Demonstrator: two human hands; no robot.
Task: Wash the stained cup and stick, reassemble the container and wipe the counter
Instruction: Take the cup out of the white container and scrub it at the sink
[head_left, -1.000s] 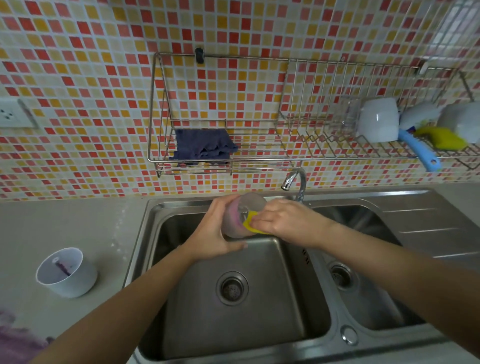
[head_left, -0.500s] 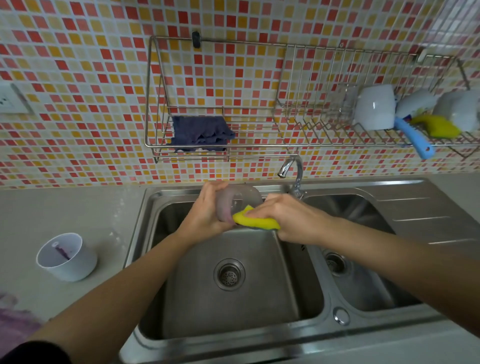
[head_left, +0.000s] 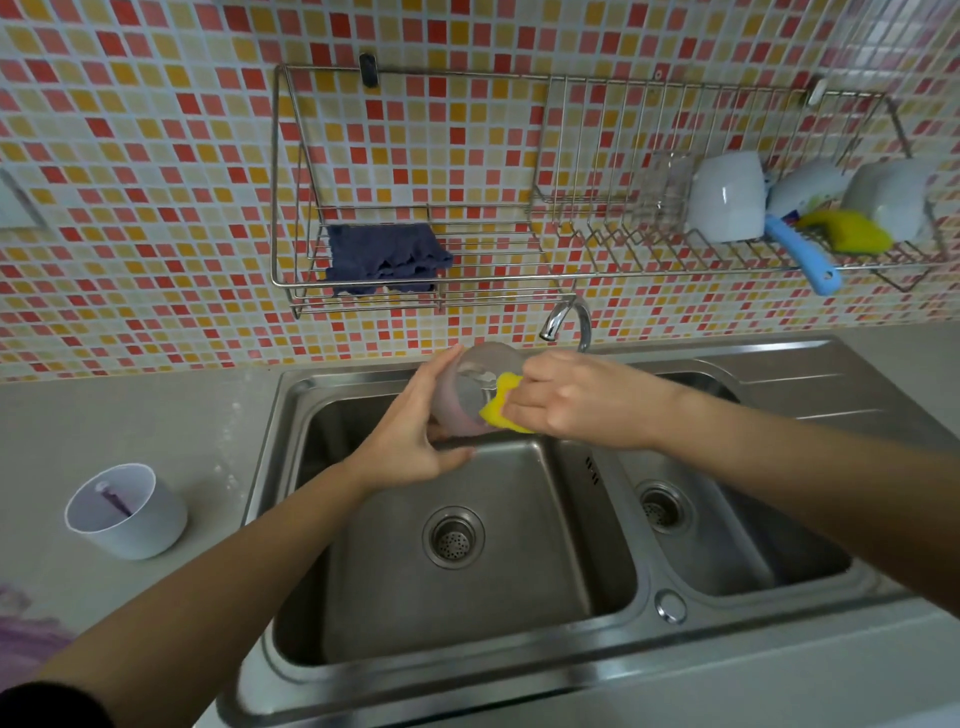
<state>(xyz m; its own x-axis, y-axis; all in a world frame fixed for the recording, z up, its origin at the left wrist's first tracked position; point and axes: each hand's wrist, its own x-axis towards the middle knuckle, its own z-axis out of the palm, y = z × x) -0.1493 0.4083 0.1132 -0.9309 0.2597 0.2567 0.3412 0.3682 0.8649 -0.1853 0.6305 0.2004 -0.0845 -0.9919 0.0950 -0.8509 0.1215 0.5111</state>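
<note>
A translucent cup (head_left: 470, 392), faintly tinted pink-purple, is seen between the hands. A bright yellow sponge (head_left: 500, 405) is noted against the right hand (head_left: 576, 400). Left of the left hand (head_left: 410, 441), a white container (head_left: 127, 512) is recorded, with what appears to be purple staining inside. Above the hands, a mosaic of red, orange, yellow and cream tiles (head_left: 156, 156) is observed, with a dark blue cloth (head_left: 384, 257) before it.

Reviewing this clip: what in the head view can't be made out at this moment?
- Cup interior: sponge and right hand cover the mouth, so remaining stain is unknown.
- Water flow from faucet: not discernible.
- Stick inside white container: too small to identify clearly.
- Purple smear: cut off by left edge.
</note>
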